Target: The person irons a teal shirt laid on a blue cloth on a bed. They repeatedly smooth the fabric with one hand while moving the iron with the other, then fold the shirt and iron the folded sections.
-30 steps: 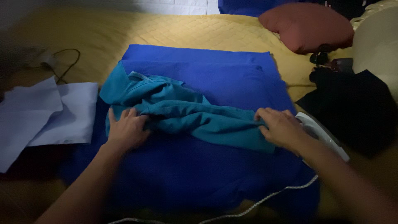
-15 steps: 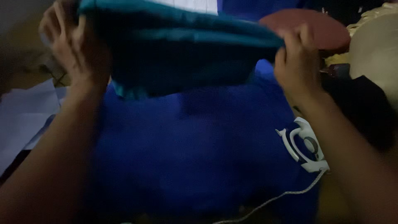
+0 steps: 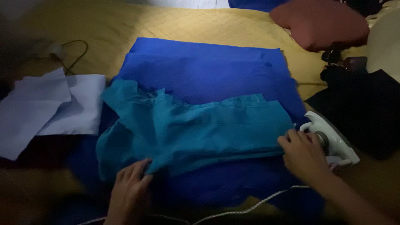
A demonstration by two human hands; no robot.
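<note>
The yellow quilted bedspread (image 3: 187,29) fills the view, and the royal-blue cloth (image 3: 208,71) is spread across its middle — take that cloth as your landmark. Past its far right corner lies a reddish pillow (image 3: 325,23); off its right edge sits a heap of black fabric (image 3: 362,104); off its left edge lie pale sheets of white fabric (image 3: 50,108). The teal garment (image 3: 196,129) lies spread over the near half of the blue cloth, fairly flat, with a rumpled fold toward its left end. At the blue cloth's near right edge stands a white iron (image 3: 329,139), its pale cord (image 3: 254,205) trailing along the near edge. Your left hand (image 3: 129,191) presses the garment's near left hem, fingers curled on the fabric — whether they pinch it I cannot tell. Your right hand (image 3: 304,154) rests at the garment's right end, fingers bent over its edge, just beside the iron.
</note>
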